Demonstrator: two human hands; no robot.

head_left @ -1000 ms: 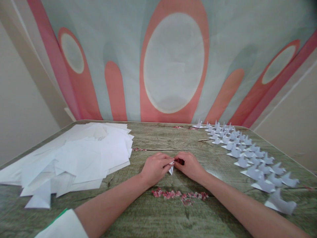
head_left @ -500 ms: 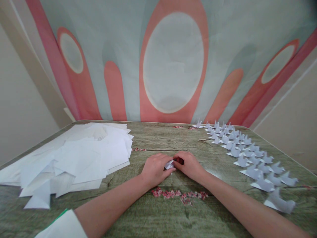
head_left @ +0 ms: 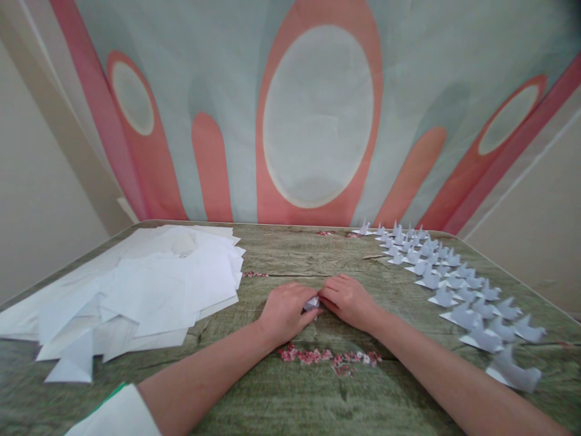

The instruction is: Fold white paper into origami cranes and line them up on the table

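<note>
A small piece of folded white paper (head_left: pixel 311 303) shows between my hands at the middle of the table. My left hand (head_left: pixel 287 310) is closed on it, thumb below and fingers above. At its right end, my right hand (head_left: pixel 347 301) has its fingers pressed together against the paper's edge. The fingers cover most of the folded paper, so its full shape is hidden.
Loose white paper sheets (head_left: pixel 154 284) lie in a spread pile on the left of the wood-patterned table (head_left: pixel 290 254). Several folded paper birds (head_left: pixel 465 315) stand in rows along the right side. A painted backdrop (head_left: pixel 318 121) rises behind the far edge.
My right hand's fingers have closed down and flattened against the folded paper; the gap under them is gone. My left hand holds nearly the same place.
</note>
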